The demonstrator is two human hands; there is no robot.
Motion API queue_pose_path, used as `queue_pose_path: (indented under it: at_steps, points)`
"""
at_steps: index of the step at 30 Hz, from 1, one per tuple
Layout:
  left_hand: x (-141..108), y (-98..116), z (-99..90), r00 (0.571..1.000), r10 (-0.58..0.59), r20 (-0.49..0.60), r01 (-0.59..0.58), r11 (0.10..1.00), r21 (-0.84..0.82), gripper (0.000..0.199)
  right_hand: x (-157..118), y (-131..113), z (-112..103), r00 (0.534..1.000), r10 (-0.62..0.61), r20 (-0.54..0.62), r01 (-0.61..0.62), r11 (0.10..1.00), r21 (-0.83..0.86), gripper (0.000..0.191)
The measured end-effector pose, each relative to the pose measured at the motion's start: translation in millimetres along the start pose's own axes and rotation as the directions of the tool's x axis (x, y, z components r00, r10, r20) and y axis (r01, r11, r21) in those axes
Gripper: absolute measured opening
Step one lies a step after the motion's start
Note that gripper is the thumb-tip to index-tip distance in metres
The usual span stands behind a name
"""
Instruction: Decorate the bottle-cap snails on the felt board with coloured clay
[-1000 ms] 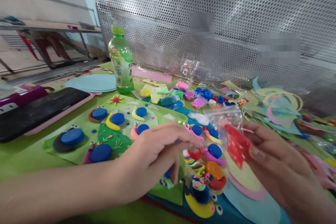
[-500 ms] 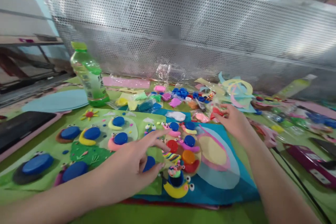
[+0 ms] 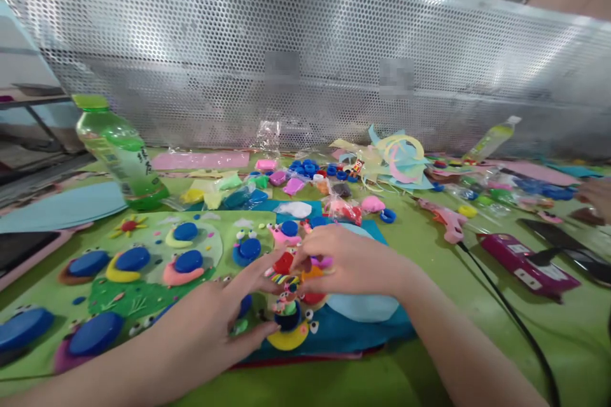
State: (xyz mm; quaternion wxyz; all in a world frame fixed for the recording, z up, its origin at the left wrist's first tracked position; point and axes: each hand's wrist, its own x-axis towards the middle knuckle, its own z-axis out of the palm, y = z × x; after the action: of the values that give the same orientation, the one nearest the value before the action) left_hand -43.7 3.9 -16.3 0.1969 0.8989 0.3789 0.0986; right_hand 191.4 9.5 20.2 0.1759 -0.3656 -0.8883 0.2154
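Note:
My left hand (image 3: pixel 214 315) reaches over the green craft sheet (image 3: pixel 42 292), thumb and index finger stretched apart. Its thumb tip rests beside a yellow clay snail (image 3: pixel 289 339) with googly eyes and a dark blue bottle cap as its shell. A small pink figurine (image 3: pixel 286 305) stands in that cap, beneath a striped coloured piece (image 3: pixel 285 280). From the right, my right hand (image 3: pixel 351 261) comes in with fingers pinched together close above the striped piece; what they hold is hidden. A red cap (image 3: pixel 283 263) lies just behind these fingers, and more cap-shelled snails cover the sheet.
A green drink bottle (image 3: pixel 126 162) stands at back left. Bagged clay lumps (image 3: pixel 293 186), blue bottle caps (image 3: pixel 305 168) and paper strips (image 3: pixel 401 159) lie at the back. To the right are a pink glue gun (image 3: pixel 449 222), a corded purple power strip (image 3: pixel 527 264) and another person's hand (image 3: pixel 594 194).
My right hand has left the red clay at the back and come forward to the yellow snail. My left thumb has closed in on that snail. The view has turned right.

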Motion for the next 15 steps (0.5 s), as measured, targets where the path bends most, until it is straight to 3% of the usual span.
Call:
queue_pose_path:
  at_steps: [7, 15]
  points:
    - [-1.3, 1.6, 2.0, 0.995, 0.096, -0.014, -0.096, 0.995, -0.011, 0.06, 2.4, -3.9, 5.3, 0.996, -0.07, 0.061, 0.074, 0.996, -0.051, 0.015]
    - [-0.9, 3.8, 0.7, 0.996, 0.086, -0.025, -0.087, 0.994, -0.06, 0.059, 2.5, -4.1, 9.5, 0.991, -0.088, 0.104, 0.101, 0.987, -0.129, 0.009]
